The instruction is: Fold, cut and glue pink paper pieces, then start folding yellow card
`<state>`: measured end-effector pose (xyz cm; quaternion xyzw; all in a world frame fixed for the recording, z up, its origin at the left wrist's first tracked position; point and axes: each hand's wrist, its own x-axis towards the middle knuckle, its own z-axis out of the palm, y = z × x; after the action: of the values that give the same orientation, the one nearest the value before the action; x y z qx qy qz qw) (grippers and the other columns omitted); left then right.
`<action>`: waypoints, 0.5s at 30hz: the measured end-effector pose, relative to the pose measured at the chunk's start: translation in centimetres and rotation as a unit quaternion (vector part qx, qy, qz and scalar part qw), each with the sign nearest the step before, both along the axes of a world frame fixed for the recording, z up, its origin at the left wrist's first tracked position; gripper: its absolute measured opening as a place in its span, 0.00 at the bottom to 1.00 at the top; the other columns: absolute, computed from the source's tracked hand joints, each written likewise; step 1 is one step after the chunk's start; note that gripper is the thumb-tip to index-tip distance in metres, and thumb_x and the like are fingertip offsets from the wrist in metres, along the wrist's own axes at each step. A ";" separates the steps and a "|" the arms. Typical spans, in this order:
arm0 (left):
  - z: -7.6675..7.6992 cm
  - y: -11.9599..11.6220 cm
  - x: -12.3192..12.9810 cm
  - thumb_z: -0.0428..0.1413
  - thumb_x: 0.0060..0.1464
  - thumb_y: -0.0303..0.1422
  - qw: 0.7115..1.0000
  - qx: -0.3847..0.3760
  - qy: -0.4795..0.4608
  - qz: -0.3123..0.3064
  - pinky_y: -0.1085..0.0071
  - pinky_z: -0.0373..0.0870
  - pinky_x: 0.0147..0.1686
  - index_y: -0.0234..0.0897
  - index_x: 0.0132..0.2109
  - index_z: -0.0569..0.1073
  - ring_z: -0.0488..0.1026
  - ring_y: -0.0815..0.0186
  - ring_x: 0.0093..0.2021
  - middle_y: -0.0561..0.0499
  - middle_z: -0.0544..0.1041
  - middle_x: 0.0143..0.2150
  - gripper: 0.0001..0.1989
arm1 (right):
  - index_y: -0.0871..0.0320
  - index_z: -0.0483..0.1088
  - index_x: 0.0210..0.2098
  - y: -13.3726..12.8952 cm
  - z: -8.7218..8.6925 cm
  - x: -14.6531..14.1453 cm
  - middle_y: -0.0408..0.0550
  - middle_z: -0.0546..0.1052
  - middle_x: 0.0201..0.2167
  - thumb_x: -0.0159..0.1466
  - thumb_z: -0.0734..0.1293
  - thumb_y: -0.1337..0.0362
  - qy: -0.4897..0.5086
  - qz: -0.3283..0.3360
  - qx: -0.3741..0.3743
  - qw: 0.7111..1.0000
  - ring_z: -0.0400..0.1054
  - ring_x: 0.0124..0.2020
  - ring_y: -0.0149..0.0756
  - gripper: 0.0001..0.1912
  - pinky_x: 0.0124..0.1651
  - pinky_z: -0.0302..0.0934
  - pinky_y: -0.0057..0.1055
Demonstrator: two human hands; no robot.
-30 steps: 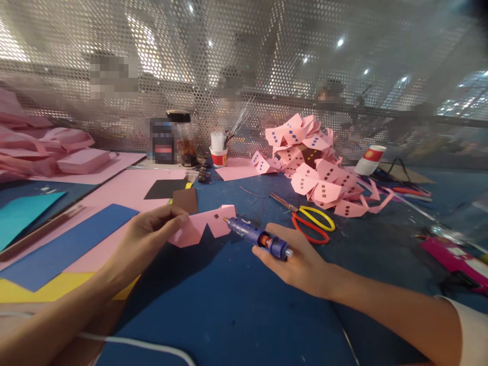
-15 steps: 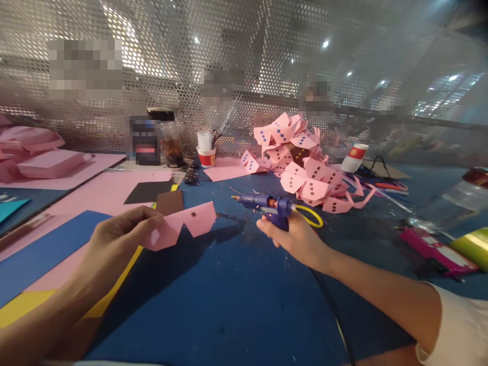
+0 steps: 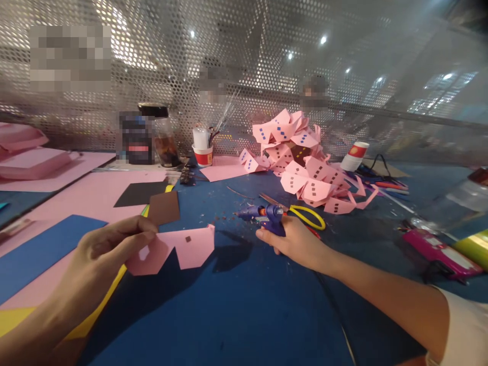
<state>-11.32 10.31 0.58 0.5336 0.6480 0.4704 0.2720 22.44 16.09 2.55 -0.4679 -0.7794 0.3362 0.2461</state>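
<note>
- Left hand (image 3: 114, 249): the grip pinches one end of a notched pink paper (image 3: 168, 241), which extends towards three o'clock, raised above the tabletop (image 3: 213, 320).
- A small brown square (image 3: 188, 239) sits on that paper; a brown sheet (image 3: 164, 208) lies at its twelve o'clock.
- Right hand (image 3: 295, 239): the grip is wrapped round a blue glue gun (image 3: 257, 213), at two o'clock from the notched pink paper, pointing towards nine o'clock, not touching it.
- From the glue gun, scissors (image 3: 309, 216) lie at three o'clock, a pink heap (image 3: 301, 152) at one.
</note>
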 end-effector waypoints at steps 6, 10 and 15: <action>-0.7 -0.1 -0.7 0.60 0.49 0.45 1.000 -0.011 0.008 0.001 0.74 0.65 0.32 0.45 0.35 0.76 0.70 0.63 0.40 0.54 0.76 0.40 0.11 | 0.57 0.71 0.31 0.1 0.3 -0.2 0.40 0.71 0.17 0.65 0.65 0.55 -0.050 -0.007 0.012 0.999 0.66 0.21 0.32 0.13 0.28 0.56 0.30; -0.8 -0.2 -0.7 0.59 0.50 0.47 1.000 -0.017 0.007 0.003 0.75 0.64 0.29 0.44 0.35 0.75 0.69 0.64 0.38 0.54 0.75 0.38 0.12 | 0.57 0.73 0.33 0.1 0.5 -0.4 0.40 0.71 0.16 0.65 0.65 0.54 -0.075 -0.008 0.010 0.997 0.67 0.21 0.33 0.13 0.29 0.57 0.30; -1.0 -0.1 -0.8 0.59 0.50 0.45 1.000 -0.020 0.004 0.003 0.76 0.64 0.29 0.44 0.35 0.75 0.69 0.65 0.36 0.55 0.74 0.36 0.11 | 0.57 0.74 0.34 0.1 0.7 -0.6 0.42 0.73 0.18 0.64 0.65 0.54 -0.098 -0.016 0.004 0.995 0.68 0.22 0.34 0.13 0.29 0.56 0.29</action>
<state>-12.09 10.22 -0.39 0.5280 0.6601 0.4563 0.2780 21.87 16.21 3.26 -0.5098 -0.7938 0.2813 0.1757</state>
